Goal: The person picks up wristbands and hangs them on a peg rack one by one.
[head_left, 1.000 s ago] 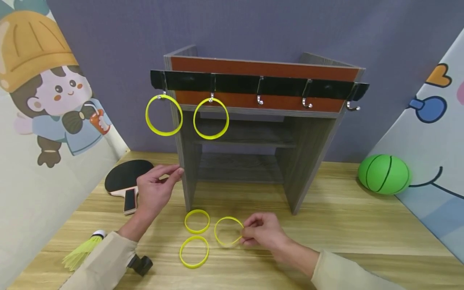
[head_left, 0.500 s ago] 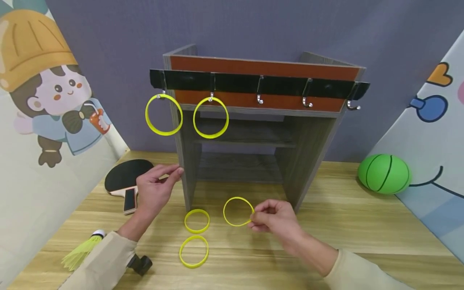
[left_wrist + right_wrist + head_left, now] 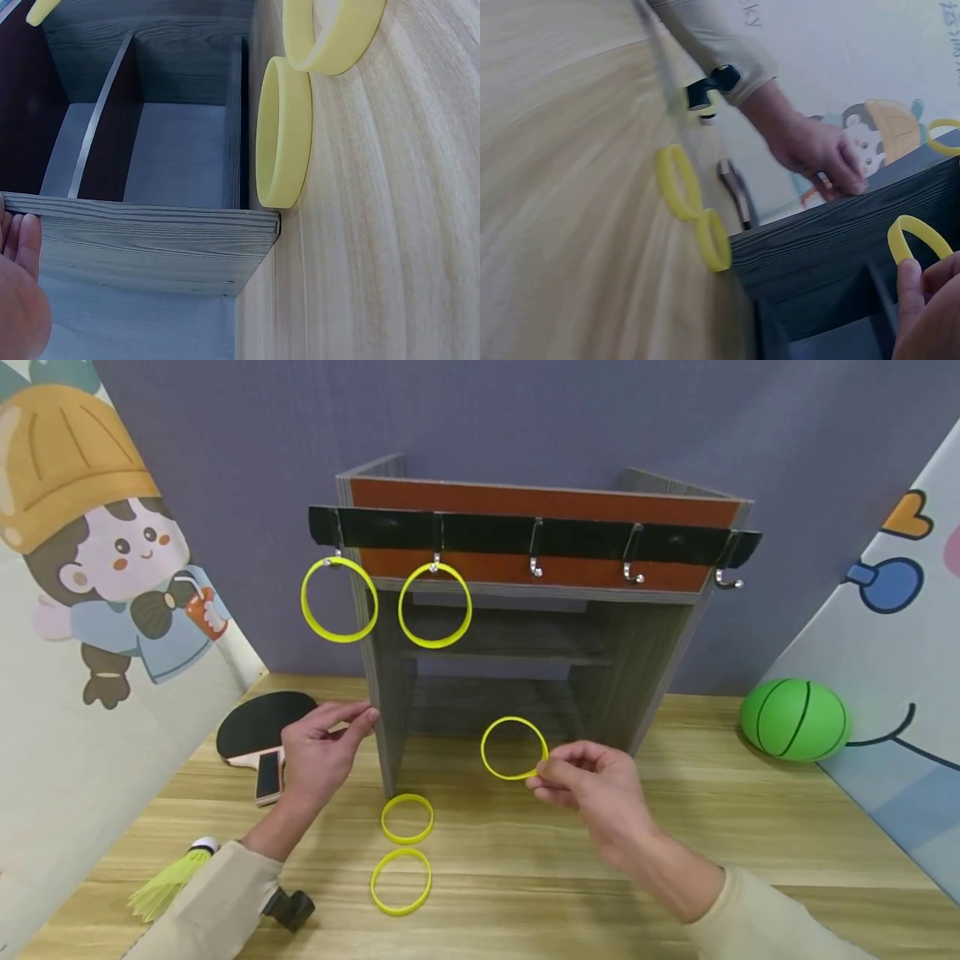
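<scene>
My right hand [image 3: 596, 789] pinches a thin yellow ring [image 3: 513, 718] by its right side, in front of the grey shelf unit's lower opening. My left hand [image 3: 322, 752] grips the front edge of the left side panel [image 3: 150, 221] with its fingertips. Two more yellow rings hang from metal hooks: the left hanging ring [image 3: 303, 602] on the first hook, the other hanging ring [image 3: 401, 610] on the second. On the table lie two loose rings, the back loose ring [image 3: 407, 841] close to the panel's foot and the front loose ring [image 3: 401, 912] nearer to me.
A black strip [image 3: 487, 533] across the unit's top carries several hooks; the third hook [image 3: 535, 567] and those right of it bear nothing. A black paddle [image 3: 262, 722] and a shuttlecock [image 3: 172, 881] lie at left. A green ball [image 3: 795, 720] sits at right.
My right hand has lifted the ring from near the loose rings, up and to the right, toward the shelf unit's opening. The left hand has stayed at the panel.
</scene>
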